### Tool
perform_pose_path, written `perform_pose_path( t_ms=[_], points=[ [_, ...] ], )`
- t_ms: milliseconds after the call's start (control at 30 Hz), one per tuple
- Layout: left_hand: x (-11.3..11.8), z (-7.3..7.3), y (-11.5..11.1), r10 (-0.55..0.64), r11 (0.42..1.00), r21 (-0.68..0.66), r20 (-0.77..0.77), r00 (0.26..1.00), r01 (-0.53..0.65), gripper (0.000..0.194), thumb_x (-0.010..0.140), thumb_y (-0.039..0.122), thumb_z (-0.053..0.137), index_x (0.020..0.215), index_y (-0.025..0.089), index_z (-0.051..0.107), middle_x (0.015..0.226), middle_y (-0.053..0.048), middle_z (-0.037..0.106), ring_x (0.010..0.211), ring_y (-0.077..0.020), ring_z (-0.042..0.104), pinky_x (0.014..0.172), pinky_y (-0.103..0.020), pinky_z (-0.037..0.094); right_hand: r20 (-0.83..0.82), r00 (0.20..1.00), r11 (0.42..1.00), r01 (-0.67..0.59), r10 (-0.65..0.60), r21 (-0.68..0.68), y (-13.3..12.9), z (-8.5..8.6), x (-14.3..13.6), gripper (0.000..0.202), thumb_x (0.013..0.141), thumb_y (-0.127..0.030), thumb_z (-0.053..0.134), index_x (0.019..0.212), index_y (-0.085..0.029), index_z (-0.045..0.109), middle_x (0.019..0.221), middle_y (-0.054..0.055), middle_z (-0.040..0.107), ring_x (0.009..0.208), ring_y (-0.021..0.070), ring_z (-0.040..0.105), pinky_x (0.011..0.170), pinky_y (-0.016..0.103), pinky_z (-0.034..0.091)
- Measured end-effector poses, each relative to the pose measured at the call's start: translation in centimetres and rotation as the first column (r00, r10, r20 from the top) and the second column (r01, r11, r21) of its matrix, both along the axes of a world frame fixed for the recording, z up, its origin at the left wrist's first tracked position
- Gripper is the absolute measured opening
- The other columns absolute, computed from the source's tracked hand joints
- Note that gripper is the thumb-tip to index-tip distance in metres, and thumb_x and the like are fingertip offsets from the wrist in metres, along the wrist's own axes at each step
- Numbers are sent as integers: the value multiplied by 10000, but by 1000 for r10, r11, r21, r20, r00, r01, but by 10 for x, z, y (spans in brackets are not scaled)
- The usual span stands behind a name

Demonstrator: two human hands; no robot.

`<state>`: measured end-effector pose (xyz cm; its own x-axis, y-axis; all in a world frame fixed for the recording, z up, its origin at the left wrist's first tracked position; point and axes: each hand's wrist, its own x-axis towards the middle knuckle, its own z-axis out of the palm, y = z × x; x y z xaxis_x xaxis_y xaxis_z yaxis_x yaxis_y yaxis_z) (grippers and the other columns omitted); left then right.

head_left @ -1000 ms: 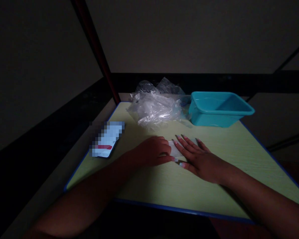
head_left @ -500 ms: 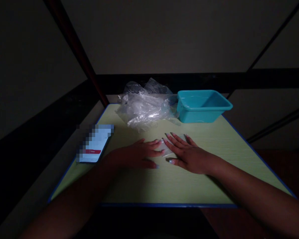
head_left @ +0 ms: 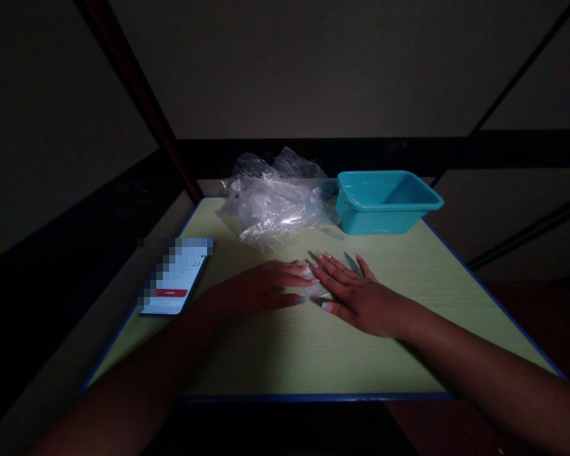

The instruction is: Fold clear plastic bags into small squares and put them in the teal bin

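Observation:
A small clear plastic piece (head_left: pixel 317 291) lies flat on the pale green table (head_left: pixel 285 361), partly covered by fingers. My right hand (head_left: pixel 356 294) rests palm down over it, fingers spread and the little finger raised a bit. From the left, my left hand (head_left: pixel 275 285) reaches to the plastic's left edge with its fingers stretched out and its thumb apart. The fingertips of both hands nearly meet. Neither hand grips anything.
Behind the hands lies a crumpled heap of clear plastic bags (head_left: pixel 280 206). A turquoise bin (head_left: pixel 382 220) stands at the back right, beside the heap. At the left edge lies a phone (head_left: pixel 180 278) with a lit screen.
My left hand has tilted, its thumb moving up toward the plastic piece. My right hand has stayed almost in place. The view has shifted slightly.

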<state>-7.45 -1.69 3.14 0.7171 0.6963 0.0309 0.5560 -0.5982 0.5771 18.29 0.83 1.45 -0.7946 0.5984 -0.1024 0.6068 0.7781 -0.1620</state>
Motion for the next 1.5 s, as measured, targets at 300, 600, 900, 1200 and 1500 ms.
perform_pose_path(
  t_ms=[300, 600, 900, 1200, 1500],
  points=[
    [4, -16, -2, -85, 996, -11, -242, 967, 84, 526, 978, 518, 377, 1445, 279, 413, 1588, -127, 113, 1465, -306, 115, 1146, -537, 181, -48, 998, 992, -51, 46, -114, 2, 2, -5, 578, 1018, -414, 239, 1540, -221, 80, 1584, 91, 90, 1461, 256, 111, 1132, 622, 50],
    [7, -8, -5, -54, 998, -8, -340, 939, 55, 468, 985, 467, 401, 1439, 349, 400, 1575, -133, 189, 1456, -325, 144, 1103, -581, 208, 95, 987, 982, 138, -126, -132, 23, 10, 6, 624, 991, -515, 246, 1541, -252, 116, 1588, 72, -23, 1457, 311, -3, 1100, 666, 124],
    [3, -14, -3, -79, 997, -14, -276, 958, 78, 528, 955, 554, 410, 1444, 355, 391, 1582, -150, 118, 1449, -362, 141, 1100, -597, 200, 33, 932, 931, 357, -360, 77, 28, 5, 4, 677, 982, -491, 236, 1542, -129, 123, 1578, 149, 120, 1457, 292, 126, 1129, 616, 127],
    [-1, -26, 4, -109, 990, 62, -250, 962, 128, 564, 923, 599, 438, 1414, 323, 462, 1589, -113, 160, 1448, -407, 92, 1118, -568, 209, 50, 997, 989, -45, 53, -142, -14, 14, -11, 741, 983, -514, 308, 1534, -82, 66, 1573, 160, 34, 1466, 253, 37, 1160, 560, 47],
    [1, -15, 1, -96, 994, 15, -281, 955, 104, 559, 926, 584, 442, 1430, 344, 429, 1581, -123, 154, 1434, -427, 87, 1105, -597, 224, 271, 930, 962, 268, -247, -44, -18, 24, -11, 905, 931, -613, 352, 1501, 43, 100, 1535, 253, -2, 1442, 355, 27, 1143, 587, 126]
  ],
)
